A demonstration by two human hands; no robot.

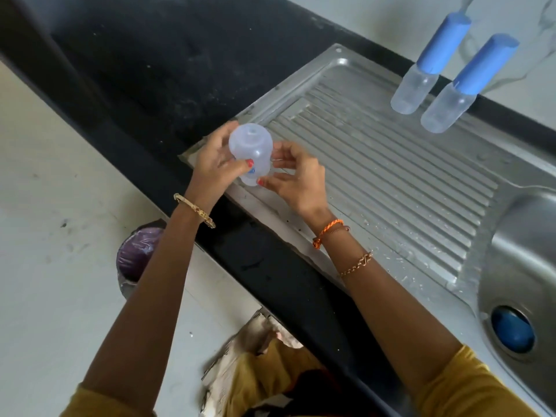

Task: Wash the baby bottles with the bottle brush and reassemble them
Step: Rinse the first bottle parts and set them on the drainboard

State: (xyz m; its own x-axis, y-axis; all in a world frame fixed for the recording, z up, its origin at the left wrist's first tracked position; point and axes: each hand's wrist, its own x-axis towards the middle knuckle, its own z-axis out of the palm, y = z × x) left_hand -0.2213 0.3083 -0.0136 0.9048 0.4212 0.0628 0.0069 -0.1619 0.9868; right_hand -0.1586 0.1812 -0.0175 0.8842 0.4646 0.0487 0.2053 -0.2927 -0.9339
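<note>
Clear bottle point(251, 149) gripped in left hand point(215, 164) and right hand point(293, 179), above near-left drainboard point(391, 182) edge.

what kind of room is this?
Most likely a home kitchen. A stainless steel sink with a ribbed drainboard is set into a black stone countertop, and two capped baby bottles stand by the wall.

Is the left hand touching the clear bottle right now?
Touching. The head view shows the left hand wrapped around the clear bottle, thumb pressed on its side.
</note>
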